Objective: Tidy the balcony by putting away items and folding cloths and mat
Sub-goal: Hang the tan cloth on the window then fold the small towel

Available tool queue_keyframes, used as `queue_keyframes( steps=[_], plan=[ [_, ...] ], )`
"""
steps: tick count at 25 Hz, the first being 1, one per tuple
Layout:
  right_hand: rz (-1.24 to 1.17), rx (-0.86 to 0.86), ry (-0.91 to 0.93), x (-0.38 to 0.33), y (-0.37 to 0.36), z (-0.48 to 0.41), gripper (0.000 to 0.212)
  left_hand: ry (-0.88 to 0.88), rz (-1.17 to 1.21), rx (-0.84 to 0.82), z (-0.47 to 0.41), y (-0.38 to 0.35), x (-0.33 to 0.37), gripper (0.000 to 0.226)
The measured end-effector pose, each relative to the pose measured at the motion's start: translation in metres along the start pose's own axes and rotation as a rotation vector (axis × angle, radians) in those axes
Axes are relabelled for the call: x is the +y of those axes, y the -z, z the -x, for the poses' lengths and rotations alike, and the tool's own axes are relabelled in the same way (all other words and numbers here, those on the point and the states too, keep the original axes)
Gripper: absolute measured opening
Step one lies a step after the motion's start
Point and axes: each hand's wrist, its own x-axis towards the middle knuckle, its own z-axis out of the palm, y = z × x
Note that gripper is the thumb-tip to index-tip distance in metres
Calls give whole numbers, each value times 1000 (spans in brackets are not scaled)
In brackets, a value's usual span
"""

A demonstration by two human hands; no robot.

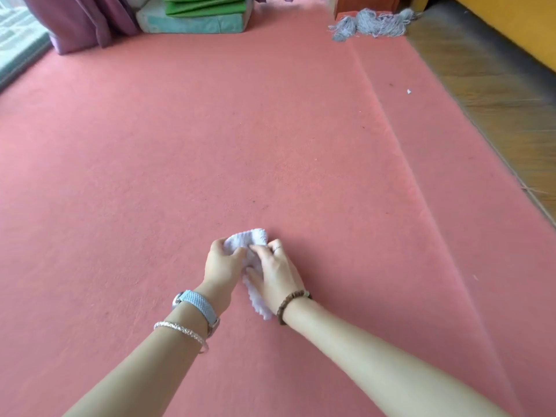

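A small white fluffy cloth [252, 239] lies on the pink mat [210, 145] in front of me. My left hand [223, 264] grips the cloth's left side with curled fingers. Beside it, my right hand [275, 273] pinches the cloth's top right part, and the palm covers its middle. One ragged end of the cloth shows below my right wrist. Much of the cloth is hidden under both hands.
A grey mop head [370, 22] lies at the mat's far right edge. A folded green mat [204, 6] rests on a teal cushion [192, 24] at the back. Purple curtains [87, 22] hang at the far left. Wooden floor [496, 94] borders the mat on the right.
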Motion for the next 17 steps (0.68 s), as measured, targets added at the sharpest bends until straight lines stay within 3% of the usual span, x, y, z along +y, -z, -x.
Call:
queue_keyframes(
  steps=[2, 6, 11, 17],
  plan=[
    [-6, -68, 37, -16, -22, 13, 39, 10, -58, 114, 8, 25, -13, 33],
    [14, -102, 80, -25, -34, 25, 35, -20, -125, 154, 19, 50, -38, 30],
    [23, 8, -9, 5, 2, 22, 33, -1, 90, -7, 25, 25, -30, 20],
    [153, 215, -198, 96, 86, 35, 41, -78, 101, -159, 41, -42, -1, 22]
  ],
)
